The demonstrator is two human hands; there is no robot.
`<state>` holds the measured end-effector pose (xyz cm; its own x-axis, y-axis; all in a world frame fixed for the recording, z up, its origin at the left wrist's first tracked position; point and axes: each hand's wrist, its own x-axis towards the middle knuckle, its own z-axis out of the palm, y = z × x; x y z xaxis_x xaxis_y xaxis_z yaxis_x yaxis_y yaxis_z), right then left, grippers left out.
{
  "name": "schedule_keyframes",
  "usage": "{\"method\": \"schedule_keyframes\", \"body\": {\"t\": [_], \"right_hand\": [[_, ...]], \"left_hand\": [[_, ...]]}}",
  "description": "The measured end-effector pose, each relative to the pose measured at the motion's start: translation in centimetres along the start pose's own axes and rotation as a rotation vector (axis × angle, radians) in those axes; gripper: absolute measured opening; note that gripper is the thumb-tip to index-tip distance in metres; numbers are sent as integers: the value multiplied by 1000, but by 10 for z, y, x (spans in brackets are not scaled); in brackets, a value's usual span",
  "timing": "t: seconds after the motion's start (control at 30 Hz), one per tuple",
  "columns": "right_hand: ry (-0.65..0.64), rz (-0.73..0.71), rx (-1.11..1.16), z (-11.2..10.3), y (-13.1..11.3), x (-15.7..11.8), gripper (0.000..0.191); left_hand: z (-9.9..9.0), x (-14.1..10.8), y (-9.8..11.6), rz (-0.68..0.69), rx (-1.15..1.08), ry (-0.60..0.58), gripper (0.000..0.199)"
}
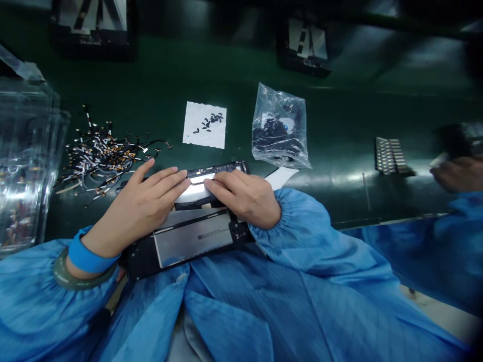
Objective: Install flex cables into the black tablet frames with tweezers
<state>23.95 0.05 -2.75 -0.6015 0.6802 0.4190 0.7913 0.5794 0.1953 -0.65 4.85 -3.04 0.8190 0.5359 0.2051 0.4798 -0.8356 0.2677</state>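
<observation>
In front of my body lies an opened electronic device (193, 238), tablet-like, with a dark frame and a silvery panel bearing small print. My left hand (145, 208) rests over its left side, fingers stretched out and their tips on the upper part. From the right, my right hand (247, 196) bends over the same upper part, thumb and fingertips closed together near a bright silvery strip (200, 178). Whatever those fingertips pinch is too small or hidden to make out. The hands cover parts of the device's middle and left edge.
Left of the hands is a pile of flex cables (109, 156), beside stacked clear plastic trays (26, 166). Beyond are a white sheet with small black parts (192, 113) and a plastic bag (281, 125). Small parts in rows (391, 156) and another person's hand (458, 173) are at right.
</observation>
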Motion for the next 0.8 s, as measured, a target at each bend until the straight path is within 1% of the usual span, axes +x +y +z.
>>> {"method": "schedule_keyframes", "body": {"t": [0.1, 0.23, 0.3, 0.43, 0.53, 0.67, 0.73, 0.8], "right_hand": [[21, 4, -11, 0, 0, 1, 25], [32, 10, -9, 1, 0, 1, 22], [7, 12, -11, 2, 0, 0, 23], [-71, 25, 7, 2, -2, 0, 27], [-95, 30, 13, 0, -4, 2, 27], [-117, 20, -42, -5, -3, 3, 28], [-124, 50, -39, -8, 2, -3, 28], [-67, 126, 80, -13, 10, -10, 27]], "left_hand": [[0, 0, 0, -3, 6, -16, 45], [-1, 1, 0, 13, 6, 9, 44], [-2, 1, 1, 23, 26, -3, 43], [-4, 2, 2, 71, 176, -57, 40], [-5, 2, 2, 100, 236, -57, 38], [-6, 3, 2, 132, 244, -37, 38], [-6, 3, 2, 134, 237, -28, 37], [-5, 3, 2, 128, 226, -28, 37]]}}
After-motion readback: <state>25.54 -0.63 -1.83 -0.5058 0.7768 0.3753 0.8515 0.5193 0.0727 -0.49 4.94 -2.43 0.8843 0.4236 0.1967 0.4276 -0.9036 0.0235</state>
